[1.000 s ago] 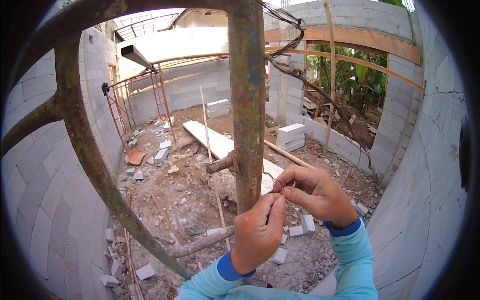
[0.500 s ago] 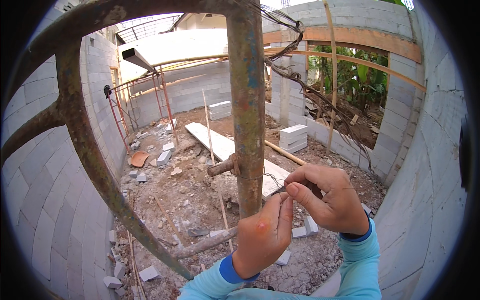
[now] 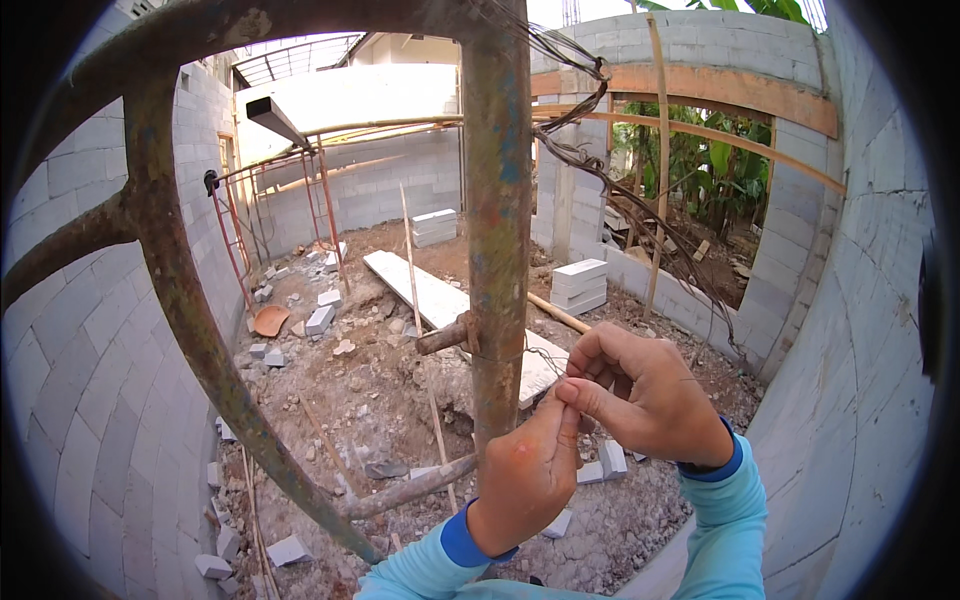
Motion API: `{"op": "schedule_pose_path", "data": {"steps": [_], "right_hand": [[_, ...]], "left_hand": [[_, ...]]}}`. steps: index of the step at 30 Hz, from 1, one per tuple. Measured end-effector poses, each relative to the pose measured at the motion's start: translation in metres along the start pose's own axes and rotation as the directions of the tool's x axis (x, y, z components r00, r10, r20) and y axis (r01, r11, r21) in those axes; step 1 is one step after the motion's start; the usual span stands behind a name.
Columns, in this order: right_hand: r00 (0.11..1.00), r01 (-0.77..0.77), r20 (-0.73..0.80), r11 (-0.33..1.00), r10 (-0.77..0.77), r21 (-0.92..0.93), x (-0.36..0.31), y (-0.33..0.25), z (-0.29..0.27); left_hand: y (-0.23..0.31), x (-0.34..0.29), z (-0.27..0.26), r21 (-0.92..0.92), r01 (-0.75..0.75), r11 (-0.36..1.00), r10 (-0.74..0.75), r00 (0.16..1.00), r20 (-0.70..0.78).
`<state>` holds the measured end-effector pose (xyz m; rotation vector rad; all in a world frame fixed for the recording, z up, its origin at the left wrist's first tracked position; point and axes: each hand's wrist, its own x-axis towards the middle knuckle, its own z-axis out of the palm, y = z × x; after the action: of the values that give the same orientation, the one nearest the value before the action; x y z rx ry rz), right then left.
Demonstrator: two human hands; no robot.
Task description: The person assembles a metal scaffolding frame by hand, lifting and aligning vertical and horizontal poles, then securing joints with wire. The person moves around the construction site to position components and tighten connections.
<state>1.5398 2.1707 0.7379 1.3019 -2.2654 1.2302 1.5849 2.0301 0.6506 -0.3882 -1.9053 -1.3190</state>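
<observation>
Drawn closer together, my curled left hand [image 3: 525,468] and right hand [image 3: 655,402] pinch thin wire [image 3: 546,355] above rubbly ground [image 3: 385,405] between block walls [image 3: 90,340].

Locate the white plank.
In the head view, the plank lies on the ground at centre, crossing behind the post, its near end left of the right hand.

I'm on a building site, judging by the unplastered grey block walls [image 3: 95,420], rubble-strewn brown earth floor [image 3: 375,415] and stacked pale rectangular blocks [image 3: 578,285].
</observation>
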Motion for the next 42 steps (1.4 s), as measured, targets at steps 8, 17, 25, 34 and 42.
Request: {"op": "schedule_pose_path", "data": {"steps": [8,17,25,34,42], "right_hand": [[1.000,-0.005,-0.012,0.999,0.005,-0.054,-0.002,0.005,0.001],[0.953,0.261,-0.063,0.910,-0.296,-0.323,-0.005,0.011,0.002],[0.945,0.283,-0.014,0.837,-0.327,-0.468,-0.007,0.005,0.000],[0.870,0.298,-0.129,0.716,-0.476,-0.631,0.009,0.016,-0.005],[0.876,0.314,-0.193,0.827,-0.441,-0.467,0.017,0.045,0.016]], "left_hand": [[-0.010,-0.001,0.004,0.098,-0.051,0.994,0.049,0.999,0.016],[0.007,0.014,0.011,-0.313,0.127,0.941,-0.182,0.971,-0.154],[0.012,0.018,0.012,-0.409,0.138,0.902,-0.223,0.960,-0.168],[0.017,0.019,0.012,-0.525,0.129,0.841,-0.259,0.949,-0.182],[0.021,0.013,0.009,-0.656,0.185,0.732,-0.335,0.936,-0.111]]}}
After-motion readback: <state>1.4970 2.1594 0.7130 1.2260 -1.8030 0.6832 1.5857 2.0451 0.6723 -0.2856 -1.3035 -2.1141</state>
